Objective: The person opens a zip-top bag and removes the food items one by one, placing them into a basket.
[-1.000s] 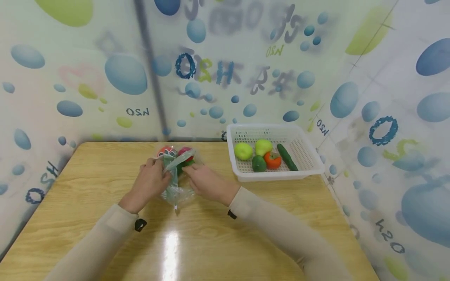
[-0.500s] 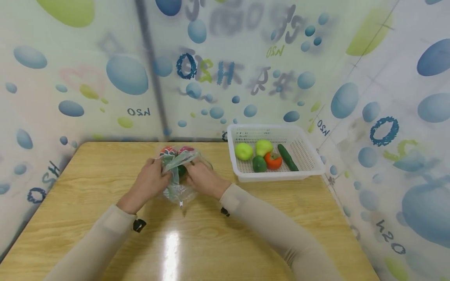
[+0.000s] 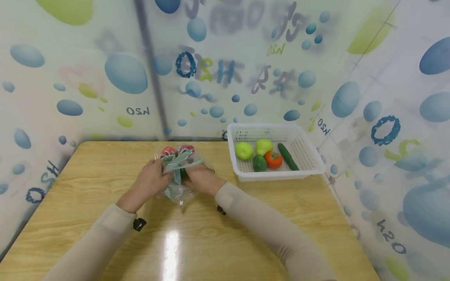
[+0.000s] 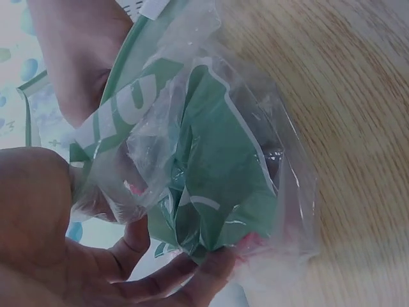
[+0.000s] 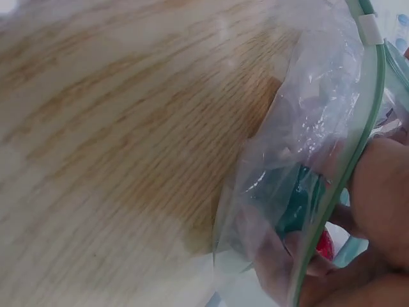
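A clear zip bag with green print (image 3: pixel 178 192) lies on the table between the hands. My left hand (image 3: pixel 149 179) grips its rim on the left; the left wrist view shows these fingers at the crumpled green plastic (image 4: pixel 220 153). The right hand (image 3: pixel 202 177) reaches inside the bag's mouth. In the right wrist view its fingers are around a shiny dark green vegetable (image 5: pixel 297 201), seen through the film, its exact kind hidden. Within the bag's far end show an orange-red round thing (image 3: pixel 168 150) and a dark pink-red thing (image 3: pixel 186 148), both partly covered.
A white plastic basket (image 3: pixel 277 176) stands at the back right, holding a green apple (image 3: pixel 244 150), a pear (image 3: pixel 264 147), a tomato (image 3: pixel 273 159), a dark green vegetable (image 3: pixel 259 163) and a cucumber (image 3: pixel 288 157). A patterned wall closes off the wooden table (image 3: pixel 211 242) behind.
My right hand has moved left and deeper into the bag with the dark green vegetable. The left hand keeps its grip on the rim, nearly still.
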The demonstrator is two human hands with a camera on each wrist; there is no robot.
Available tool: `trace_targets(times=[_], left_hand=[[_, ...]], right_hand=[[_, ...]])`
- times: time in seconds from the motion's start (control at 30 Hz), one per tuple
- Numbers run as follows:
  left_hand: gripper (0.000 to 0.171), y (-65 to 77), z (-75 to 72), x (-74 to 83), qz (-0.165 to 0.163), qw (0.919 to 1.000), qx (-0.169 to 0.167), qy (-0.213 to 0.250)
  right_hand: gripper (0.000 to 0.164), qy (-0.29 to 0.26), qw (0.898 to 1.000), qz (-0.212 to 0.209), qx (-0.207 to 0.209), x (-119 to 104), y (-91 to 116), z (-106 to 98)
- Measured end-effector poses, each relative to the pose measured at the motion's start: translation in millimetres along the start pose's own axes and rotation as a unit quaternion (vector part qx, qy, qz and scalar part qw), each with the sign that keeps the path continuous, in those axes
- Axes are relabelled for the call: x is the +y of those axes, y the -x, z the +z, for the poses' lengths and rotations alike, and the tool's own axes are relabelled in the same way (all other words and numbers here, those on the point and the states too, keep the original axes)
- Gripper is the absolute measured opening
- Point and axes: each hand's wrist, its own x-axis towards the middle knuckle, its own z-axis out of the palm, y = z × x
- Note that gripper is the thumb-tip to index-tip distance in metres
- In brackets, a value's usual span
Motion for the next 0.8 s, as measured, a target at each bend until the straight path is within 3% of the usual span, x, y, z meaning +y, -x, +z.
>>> trace_targets(times=[0.23, 0.43, 0.53, 0.67, 0.8], left_hand=[[0.031, 0.6, 2.2, 0.8, -0.013, 0.9996, -0.007, 0.023], [0.057, 3.4, 3.9, 2.8, -0.028, 0.9994, 0.016, 0.015], [0.069, 1.7, 5.0, 2.9, -0.005, 0.9995, 0.029, 0.009], [0.079, -2.7, 7.0, 2.3, 0.041, 0.9991, 0.007, -0.004], [0.082, -3.5, 7.7, 1.6, 0.053, 0.9984, -0.015, -0.015]], right_hand=[[0.086, 0.021, 1.0, 0.003, -0.019, -1, -1, -1], [0.078, 0.018, 0.999, 0.006, -0.038, -1, 1, -3], [0.082, 0.019, 0.999, 0.003, -0.042, -2, 5, -6], [0.082, 0.029, 0.998, -0.006, -0.049, -4, 11, -11], [0.075, 0.06, 0.997, -0.027, -0.05, -7, 18, -16]])
